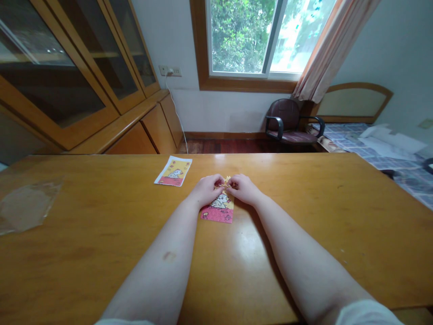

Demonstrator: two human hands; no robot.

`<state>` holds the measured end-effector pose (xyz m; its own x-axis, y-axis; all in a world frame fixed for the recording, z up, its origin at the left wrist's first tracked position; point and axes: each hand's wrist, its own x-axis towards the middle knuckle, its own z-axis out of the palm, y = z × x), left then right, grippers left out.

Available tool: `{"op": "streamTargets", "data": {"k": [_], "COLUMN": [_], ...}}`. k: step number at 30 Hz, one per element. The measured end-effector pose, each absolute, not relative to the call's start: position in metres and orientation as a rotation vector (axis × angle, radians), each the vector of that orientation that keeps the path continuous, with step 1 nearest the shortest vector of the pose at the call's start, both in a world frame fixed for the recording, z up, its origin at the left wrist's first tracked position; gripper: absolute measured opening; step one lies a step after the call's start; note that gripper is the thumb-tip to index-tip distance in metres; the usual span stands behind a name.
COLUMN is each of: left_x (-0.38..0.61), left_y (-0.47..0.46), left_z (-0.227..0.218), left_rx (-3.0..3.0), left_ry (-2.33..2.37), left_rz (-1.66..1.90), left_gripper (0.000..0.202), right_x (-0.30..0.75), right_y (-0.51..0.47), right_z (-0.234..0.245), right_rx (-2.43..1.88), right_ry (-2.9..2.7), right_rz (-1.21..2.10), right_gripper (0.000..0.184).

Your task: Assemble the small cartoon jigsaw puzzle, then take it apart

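A small jigsaw puzzle (pixel 218 215) lies on the table, with a pink lower part, a white cartoon animal and a yellow upper part. At its upper left, my left hand (pixel 207 190) is closed, thumb and fingers pinched together. My right hand (pixel 246 188) mirrors it at the upper right, fingers also closed. Small yellow jigsaw pieces show between the fingertips, partly covered by both hands. Just beyond them sit several loose yellow jigsaw pieces (pixel 228 179). A printed picture card (pixel 175 173) with the same animal lies to the left, apart from my hands.
The wooden table (pixel 135 257) stretches wide on both sides. A clear plastic bag (pixel 27 205) lies at its left end. Beyond stand a glass-door cabinet (pixel 111 106), a dark armchair (pixel 287 122) under the window, and a bed (pixel 358 140) at right.
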<state>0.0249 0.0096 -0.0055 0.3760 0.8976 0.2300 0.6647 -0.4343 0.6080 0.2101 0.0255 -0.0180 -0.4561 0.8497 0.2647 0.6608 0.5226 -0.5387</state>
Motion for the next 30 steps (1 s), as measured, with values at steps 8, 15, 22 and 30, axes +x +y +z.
{"op": "streamTargets", "data": {"k": [8,15,22,30], "left_x": [0.0224,0.0183,0.0219,0.0222], "left_y": [0.012,0.0152,0.0142,0.0122], "left_z": [-0.003,-0.0035,-0.0037,-0.0033], "left_rx": [2.255,2.186,2.164,2.136], "left_ry": [1.452,1.604,1.413,1.397], "left_rz": [0.791,0.797,0.796,0.837], "left_gripper": [0.02,0.025,0.027,0.028], "right_x": [0.2127,0.2144,0.2097,0.2113], "right_y": [0.0267,0.0224,0.024,0.0248], "right_z": [-0.0141,-0.0099,-0.0098,-0.0106], "right_rx": [-1.307,-1.301,-1.386,-1.494], "right_ry": [-2.139,-2.332,-2.134,-2.11], "right_rz": [0.493,0.437,0.508,0.529], "right_gripper": [0.01,0.026,0.016,0.02]}}
